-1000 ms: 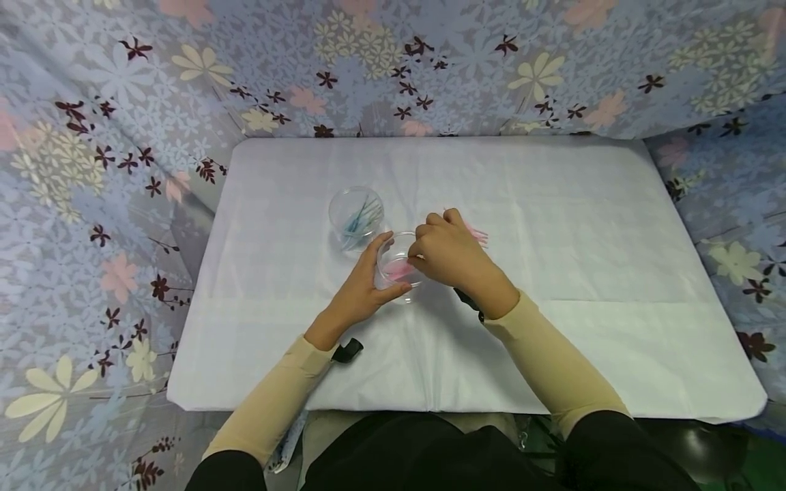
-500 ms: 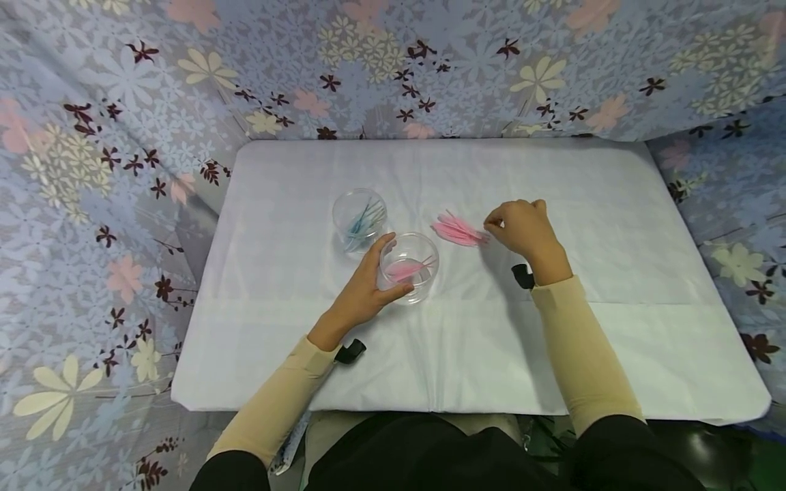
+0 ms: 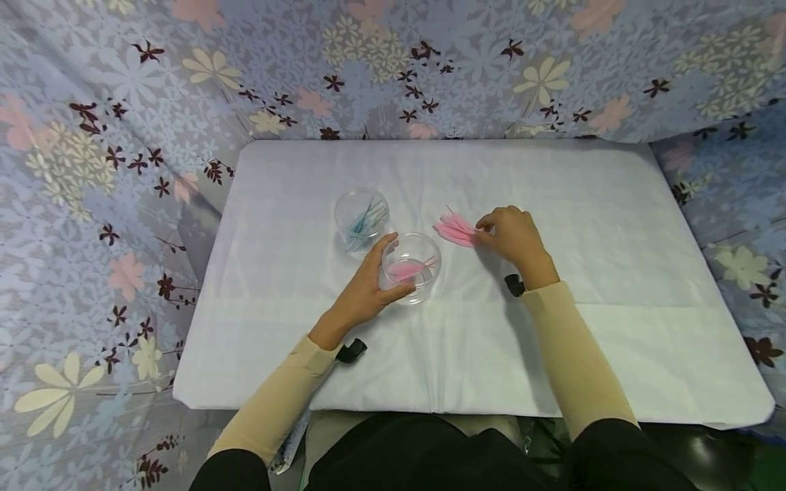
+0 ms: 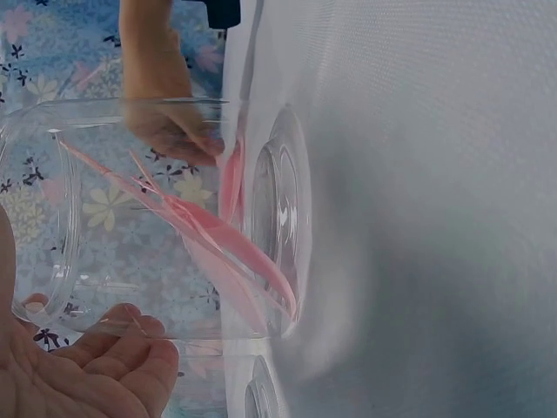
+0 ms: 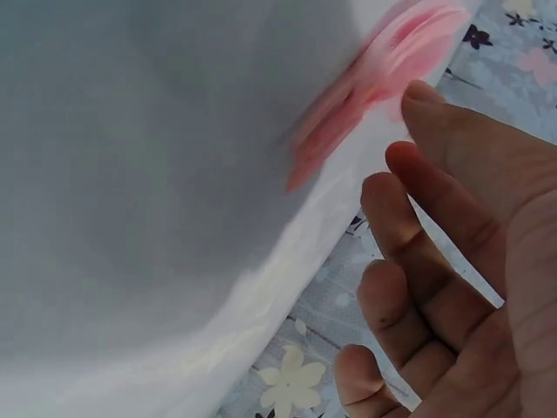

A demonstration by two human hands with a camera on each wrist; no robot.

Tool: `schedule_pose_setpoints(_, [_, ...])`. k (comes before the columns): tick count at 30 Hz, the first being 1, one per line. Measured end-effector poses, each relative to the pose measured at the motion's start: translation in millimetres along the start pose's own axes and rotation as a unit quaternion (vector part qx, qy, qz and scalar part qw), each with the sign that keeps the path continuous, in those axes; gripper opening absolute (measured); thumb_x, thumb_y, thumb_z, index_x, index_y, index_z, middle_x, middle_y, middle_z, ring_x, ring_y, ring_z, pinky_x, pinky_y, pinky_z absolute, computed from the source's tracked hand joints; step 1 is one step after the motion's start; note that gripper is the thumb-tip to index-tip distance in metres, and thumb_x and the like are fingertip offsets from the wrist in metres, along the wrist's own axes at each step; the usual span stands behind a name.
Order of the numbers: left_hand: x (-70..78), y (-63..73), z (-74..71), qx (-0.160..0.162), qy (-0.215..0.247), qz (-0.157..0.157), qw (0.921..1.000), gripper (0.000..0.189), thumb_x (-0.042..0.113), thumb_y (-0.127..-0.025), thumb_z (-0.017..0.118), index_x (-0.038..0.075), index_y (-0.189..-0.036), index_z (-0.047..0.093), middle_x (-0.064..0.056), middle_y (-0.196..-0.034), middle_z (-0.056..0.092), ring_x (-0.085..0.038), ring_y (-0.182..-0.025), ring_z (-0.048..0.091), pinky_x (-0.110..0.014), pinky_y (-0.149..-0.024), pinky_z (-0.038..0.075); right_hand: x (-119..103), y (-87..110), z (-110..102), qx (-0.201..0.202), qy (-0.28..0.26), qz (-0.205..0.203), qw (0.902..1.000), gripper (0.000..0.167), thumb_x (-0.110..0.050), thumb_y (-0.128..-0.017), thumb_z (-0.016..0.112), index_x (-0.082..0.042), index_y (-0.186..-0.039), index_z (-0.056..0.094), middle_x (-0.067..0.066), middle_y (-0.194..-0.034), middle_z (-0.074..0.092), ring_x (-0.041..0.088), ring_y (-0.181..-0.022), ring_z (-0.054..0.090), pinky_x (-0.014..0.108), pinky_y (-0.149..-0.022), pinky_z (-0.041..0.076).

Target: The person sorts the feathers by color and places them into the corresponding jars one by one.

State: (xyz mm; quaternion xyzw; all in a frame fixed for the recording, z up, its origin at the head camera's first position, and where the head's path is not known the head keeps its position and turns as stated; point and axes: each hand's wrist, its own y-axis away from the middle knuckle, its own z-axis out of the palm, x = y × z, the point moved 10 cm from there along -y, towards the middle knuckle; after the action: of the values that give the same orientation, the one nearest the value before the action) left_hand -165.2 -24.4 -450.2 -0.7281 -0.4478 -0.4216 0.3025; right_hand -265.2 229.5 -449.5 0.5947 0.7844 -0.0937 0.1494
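My left hand (image 3: pixel 366 286) holds a clear cup (image 3: pixel 424 283) around its side, the thumb toward the front and the fingers behind. A few slender pink feather-like pieces (image 4: pixel 209 231) with thin stalks lean inside this cup, clearly seen in the left wrist view. To its right, a loose pile of the same pink pieces (image 3: pixel 456 230) lies on the white cloth. My right hand (image 3: pixel 512 235) is at the right end of that pile. In the right wrist view, a gap shows between thumb (image 5: pixel 425 97) and index fingertip, close to the pink pile.
A second clear cup (image 3: pixel 346 198), holding thin blue pieces (image 3: pixel 367 221), stands behind and left of the first. The white-covered table (image 3: pixel 614 239) extends to both sides. Flowered fabric (image 3: pixel 467 68) hangs at the back and sides.
My right hand moved away from over the left-held cup to the right, past the pink pile, then back left to the pile's right end. The left hand keeps its hold on the cup.
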Motion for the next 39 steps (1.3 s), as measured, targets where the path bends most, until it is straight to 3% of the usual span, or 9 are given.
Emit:
schedule_pose_setpoints(6, [1.8,0.3,-0.6,0.001,0.0,0.005,1.0,0.094,0.046,-0.087,0.077,0.028,-0.159,0.019,-0.003,-0.161,0.028,-0.016,-0.148,0.028,-0.047,-0.12,0.026,-2.2,-4.4,-3.8,0.004,-0.003,0.013,0.9999,0.027,-0.029,-0.094,0.071,-0.007,-0.109,0.078,0.015,-0.101,0.073,0.038,-0.102,0.057,0.057,-0.086,0.041])
schedule_pose_setpoints(12, [2.7,0.3,-2.1,0.002,-0.004,0.002,1.0,0.094,0.048,-0.087,0.077,0.03,-0.159,0.019,-0.003,-0.162,0.028,-0.017,-0.148,0.028,-0.047,-0.12,0.026,3.5,1.8,-7.0,-0.026,0.001,0.042,0.9988,0.024,-0.017,-0.094,0.066,-0.003,-0.11,0.076,0.019,-0.108,0.073,0.043,-0.108,0.058,0.061,-0.09,0.042])
schedule_pose_setpoints(18, [1.9,0.9,-3.7,0.004,-0.012,-0.002,0.9999,0.094,0.048,-0.087,0.076,0.029,-0.159,0.018,-0.003,-0.162,0.028,-0.017,-0.148,0.028,-0.047,-0.12,0.026,10.7,5.3,-2.7,-0.039,-0.004,0.059,0.9975,0.026,-0.018,-0.094,0.067,-0.003,-0.112,0.076,0.022,-0.115,0.07,0.046,-0.112,0.056,0.061,-0.094,0.04])
schedule_pose_setpoints(32, [-0.1,-0.1,-0.7,0.002,-0.004,-0.004,1.0,0.094,0.048,-0.087,0.077,0.031,-0.159,0.019,-0.002,-0.162,0.028,-0.016,-0.148,0.029,-0.047,-0.12,0.026,6.3,3.9,2.8,0.013,0.005,0.022,0.9997,0.015,-0.013,-0.093,0.073,-0.001,-0.099,0.079,0.019,-0.097,0.071,0.041,-0.097,0.059,0.055,-0.089,0.047])
schedule_pose_setpoints(39, [0.0,-0.5,-0.5,0.004,-0.007,0.002,1.0,0.096,0.046,-0.087,0.078,0.02,-0.159,0.021,-0.004,-0.162,0.028,-0.018,-0.148,0.029,-0.049,-0.12,0.026,4.1,2.3,7.9,0.009,0.026,0.015,0.9995,0.013,-0.011,-0.093,0.07,-0.001,-0.096,0.078,0.017,-0.095,0.07,0.038,-0.093,0.059,0.052,-0.085,0.048])
